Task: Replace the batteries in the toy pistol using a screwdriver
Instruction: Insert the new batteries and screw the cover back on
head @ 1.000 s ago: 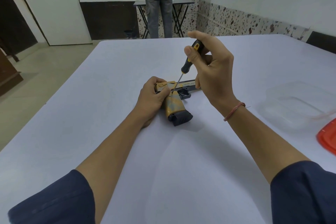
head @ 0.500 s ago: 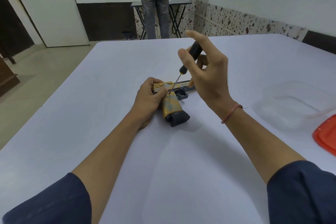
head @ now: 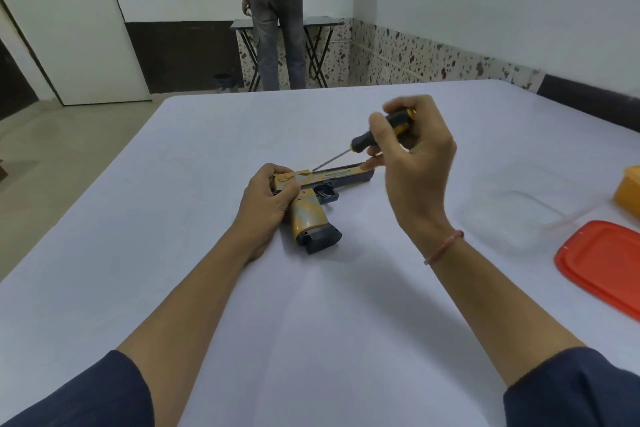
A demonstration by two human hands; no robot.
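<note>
Both forearms come in from the bottom corners of the frame, dark-blue sleeves pushed up, and converge at centre. Toy pistol (head: 313, 215) lies on its side on the white table (head: 311, 340) at mid-frame, grip towards the camera, barrel pointing right.

Left hand (head: 273, 199): fingers and thumb curled round the pistol's rear end, pinning it to the table.

Right hand (head: 415, 163): raised above the barrel, wrist bent, thread bracelet (head: 445, 247) on it. Fingers and thumb pinch the black-and-yellow screwdriver (head: 375, 137) by the handle. Shaft slants down-left, tip at the top of the slide just beside the left hand; can't tell if it touches.

Right of frame: clear container (head: 512, 215), red lid (head: 602, 269) nearer the edge.

Top of frame: a person (head: 273, 10) standing at a folding table (head: 323, 22).
</note>
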